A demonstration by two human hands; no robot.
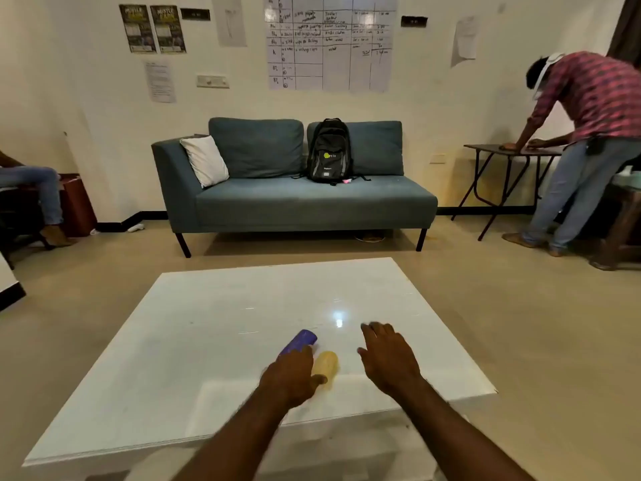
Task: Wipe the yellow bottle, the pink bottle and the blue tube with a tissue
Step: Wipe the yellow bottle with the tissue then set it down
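**Glossy white tabletop (208,324), wipe job barely started**

Blue-purple plastic tube (301,340) lies flat on it, near end under the left hand (289,374); fingers curl over it, can't tell if they really grip. Yellow plastic bottle (327,362) lies just beside, thumb touching. Right hand (390,362) hovers, fingers spread, empty. Both look light, slick, rolly, so I'd grab mid-body.

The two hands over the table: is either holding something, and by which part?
The right hand is open and holds nothing. The left hand covers the near end of the blue tube, thumb by the yellow bottle; whether it grips cannot be told.
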